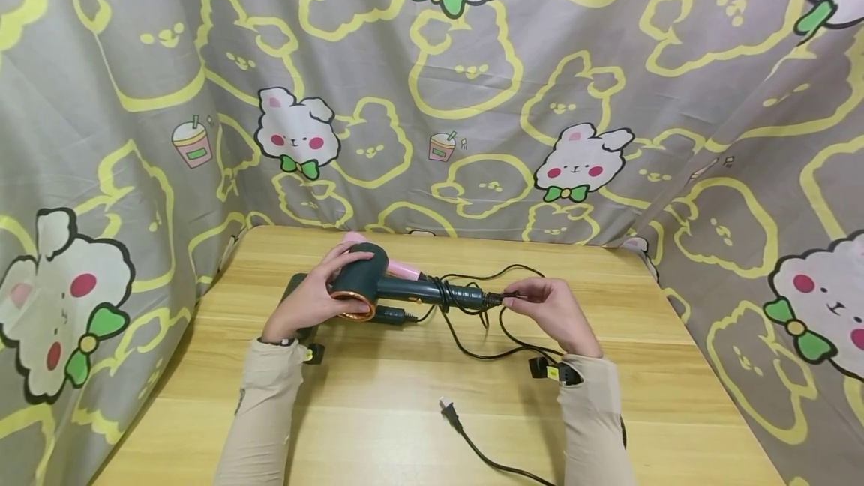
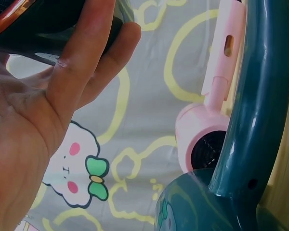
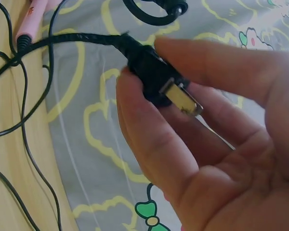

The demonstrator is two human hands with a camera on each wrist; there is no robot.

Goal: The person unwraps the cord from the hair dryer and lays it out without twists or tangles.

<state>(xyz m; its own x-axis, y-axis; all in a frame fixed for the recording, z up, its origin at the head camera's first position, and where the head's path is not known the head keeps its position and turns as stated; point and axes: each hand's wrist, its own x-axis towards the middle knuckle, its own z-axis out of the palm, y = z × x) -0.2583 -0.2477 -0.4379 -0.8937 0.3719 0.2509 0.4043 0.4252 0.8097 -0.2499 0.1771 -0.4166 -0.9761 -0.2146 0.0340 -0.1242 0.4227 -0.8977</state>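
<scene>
My left hand (image 1: 310, 302) grips the head of a dark green hair dryer (image 1: 364, 268) with a copper-coloured rim. Its handle points right, and black cord (image 1: 444, 295) is wound around it. Just past the handle's end, my right hand (image 1: 553, 310) pinches a black plug (image 3: 151, 72) between thumb and fingers; its metal prongs face the palm in the right wrist view. A second dark green hair dryer (image 2: 260, 96) lies under and beside the held one, mostly hidden in the head view. Behind them is a pink hair dryer (image 2: 221, 67), partly covered.
Another black plug (image 1: 450, 412) lies near the front of the wooden table (image 1: 378, 426), its cord running off to the right. Loose black cords (image 1: 472, 355) loop across the table around my right hand. A patterned curtain (image 1: 378, 171) stands behind and along both sides.
</scene>
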